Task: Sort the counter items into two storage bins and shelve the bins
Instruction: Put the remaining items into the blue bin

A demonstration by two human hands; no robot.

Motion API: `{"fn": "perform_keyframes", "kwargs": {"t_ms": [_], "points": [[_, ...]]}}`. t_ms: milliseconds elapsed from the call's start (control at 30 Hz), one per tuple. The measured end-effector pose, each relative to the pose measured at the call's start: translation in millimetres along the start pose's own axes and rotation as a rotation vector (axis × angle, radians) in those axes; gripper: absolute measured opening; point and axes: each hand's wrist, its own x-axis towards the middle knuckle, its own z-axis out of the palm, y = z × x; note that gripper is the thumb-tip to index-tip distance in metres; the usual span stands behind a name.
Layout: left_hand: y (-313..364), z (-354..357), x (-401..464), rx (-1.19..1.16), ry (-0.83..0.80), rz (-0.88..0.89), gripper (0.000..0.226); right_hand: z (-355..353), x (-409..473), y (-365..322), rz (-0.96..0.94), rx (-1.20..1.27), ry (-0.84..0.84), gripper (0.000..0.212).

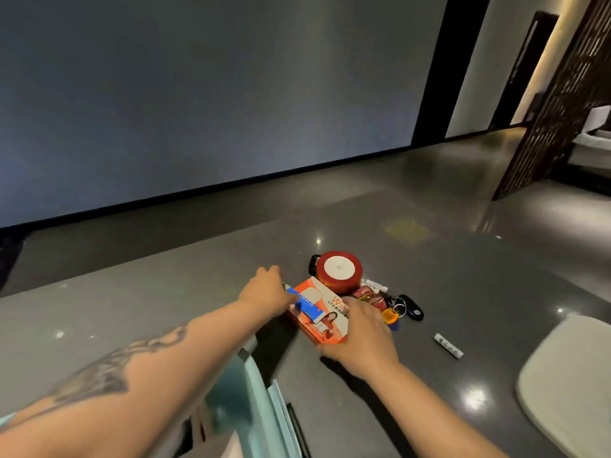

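An orange and white box (pixel 325 320) lies on the grey counter (pixel 165 292) with a small blue and white box (pixel 305 305) on top of it. My left hand (pixel 266 289) reaches over the boxes' left end and touches the blue one; its fingers are hidden. My right hand (pixel 362 335) grips the orange box's right side. Behind them stands a red ribbon spool (pixel 339 271). To the right lie red wrapped sweets (pixel 368 294), a key bunch with a yellow tag (pixel 391 315) and a black car key (pixel 411 307). A pale blue bin (pixel 251 404) sits under my left forearm.
A small black and white packet (pixel 448 346) lies alone on the counter right of my right hand. A beige rounded cushion or tray (pixel 568 381) sits at the lower right. A dark lattice screen (pixel 562 104) stands at the far right behind the counter.
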Motion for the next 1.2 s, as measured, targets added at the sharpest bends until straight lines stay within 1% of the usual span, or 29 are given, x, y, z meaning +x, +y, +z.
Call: {"fn": "perform_keyframes", "kwargs": {"t_ms": [67, 133, 200, 267, 333, 433, 533, 567, 633, 733, 833, 933, 1000, 1067, 1200], "points": [[-3.4, 10.2, 16.7, 0.073, -0.039, 0.014, 0.061, 12.0, 13.6, 0.2, -0.013, -0.049, -0.042, 0.096], [-6.4, 14.3, 29.3, 0.198, -0.085, 0.146, 0.051, 22.9, 22.8, 0.4, -0.030, -0.107, -0.049, 0.104], [-8.4, 13.5, 34.7, 0.314, -0.110, 0.305, 0.039, 30.6, 28.6, 1.3, -0.031, -0.140, -0.001, 0.105], [-9.7, 10.4, 36.0, 0.390, -0.144, 0.448, 0.037, 35.5, 32.5, 2.3, -0.023, -0.150, 0.047, 0.104], [-10.1, 5.4, 35.9, 0.423, -0.164, 0.545, 0.036, 38.2, 33.9, 0.8, -0.011, -0.156, 0.062, 0.101], [-11.9, -2.1, 35.9, 0.463, -0.189, 0.580, 0.034, 39.1, 33.4, -4.9, 0.038, -0.194, 0.065, 0.093], [-12.8, -10.8, 26.9, 0.547, -0.202, 0.608, 0.033, 38.3, 29.2, -11.4, 0.102, -0.235, 0.010, 0.095], [-13.0, -17.5, 21.8, 0.533, -0.172, 0.604, 0.030, 37.0, 26.3, -13.8, 0.112, -0.243, -0.004, 0.097], [-15.4, -40.2, 6.6, 0.438, -0.059, 0.572, 0.025, 31.5, 17.5, -18.4, 0.118, -0.253, -0.013, 0.095], [-26.0, -87.6, -29.4, 0.264, 0.103, 0.529, 0.022, 10.1, -0.5, -25.6, 0.107, -0.208, 0.048, 0.091], [-50.6, -134.4, -90.6, 0.130, 0.232, 0.467, 0.023, -25.2, -23.4, -41.1, 0.061, -0.119, 0.128, 0.093], [-84.4, -165.3, -167.9, 0.043, 0.317, 0.405, 0.021, -61.1, -54.4, -70.5, -0.010, -0.007, 0.164, 0.091], [-107.2, -173.4, -212.1, 0.056, 0.321, 0.341, 0.020, -77.6, -76.4, -93.3, -0.083, 0.079, 0.189, 0.090], [-129.2, -170.9, -245.5, 0.102, 0.265, 0.276, 0.021, -84.4, -98.4, -115.9, -0.166, 0.132, 0.183, 0.092], [-170.0, -144.3, -268.7, 0.266, 0.021, 0.106, 0.023, -77.7, -132.2, -149.7, -0.336, 0.194, 0.130, 0.092]]}}
